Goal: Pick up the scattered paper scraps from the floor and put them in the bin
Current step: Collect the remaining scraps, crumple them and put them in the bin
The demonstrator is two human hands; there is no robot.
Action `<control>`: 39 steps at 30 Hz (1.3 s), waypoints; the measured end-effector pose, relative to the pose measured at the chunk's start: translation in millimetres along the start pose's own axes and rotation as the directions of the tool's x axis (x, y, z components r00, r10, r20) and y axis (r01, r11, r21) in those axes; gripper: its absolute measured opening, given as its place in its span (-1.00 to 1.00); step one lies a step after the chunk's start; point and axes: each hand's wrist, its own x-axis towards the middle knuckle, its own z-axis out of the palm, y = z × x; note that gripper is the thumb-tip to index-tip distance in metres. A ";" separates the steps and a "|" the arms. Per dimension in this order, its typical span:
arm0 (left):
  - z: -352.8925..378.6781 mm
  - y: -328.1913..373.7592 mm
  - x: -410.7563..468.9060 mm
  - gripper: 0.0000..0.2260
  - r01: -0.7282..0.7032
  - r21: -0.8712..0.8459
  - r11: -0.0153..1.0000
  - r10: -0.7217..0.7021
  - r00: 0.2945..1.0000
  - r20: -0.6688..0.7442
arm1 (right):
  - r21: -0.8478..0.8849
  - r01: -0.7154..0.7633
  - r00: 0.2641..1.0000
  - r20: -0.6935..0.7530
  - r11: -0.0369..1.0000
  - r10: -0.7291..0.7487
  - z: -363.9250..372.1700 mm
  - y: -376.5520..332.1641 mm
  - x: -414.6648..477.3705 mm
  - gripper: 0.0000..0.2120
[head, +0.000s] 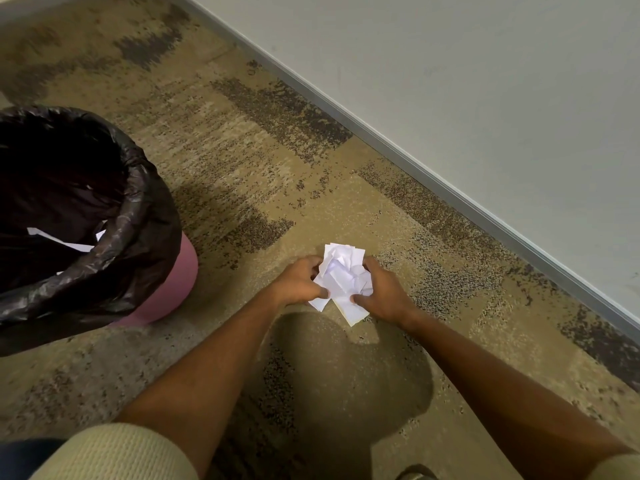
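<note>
Left hand and right hand clutch paper scraps, seemingly above carpet.

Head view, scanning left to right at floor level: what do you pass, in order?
Bin with black liner → left hand → bundle of paper scraps held between both hands → right hand → bare carpet → wall.

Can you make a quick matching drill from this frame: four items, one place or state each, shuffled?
Items:
1. paper scraps
2. bin liner
3. bin
4. wall

States:
A. pink, left of the hands
B. black, folded over the rim
C. pale, upper right
D. white, bunched between left hand and right hand

Pairs: 1-D, 2-B, 3-A, 4-C
</note>
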 end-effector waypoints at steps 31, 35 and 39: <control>-56.7 28.6 -33.8 -0.82 -0.211 -0.122 0.970 0.150 0.912 -0.383 | 0.365 -0.061 0.997 -0.029 0.929 0.077 -34.6 -46.0 3.8 -0.51; -70.7 43.1 -42.5 -0.85 -0.207 -0.157 0.966 0.120 0.891 -0.438 | 0.366 -0.040 0.998 -0.034 0.930 0.056 -48.1 -71.5 5.2 -0.56; -87.6 67.2 -55.9 -0.84 -0.206 -0.183 0.961 0.096 0.872 -0.480 | 0.386 -0.004 0.999 -0.034 0.923 0.018 -66.0 -107.4 5.8 -0.55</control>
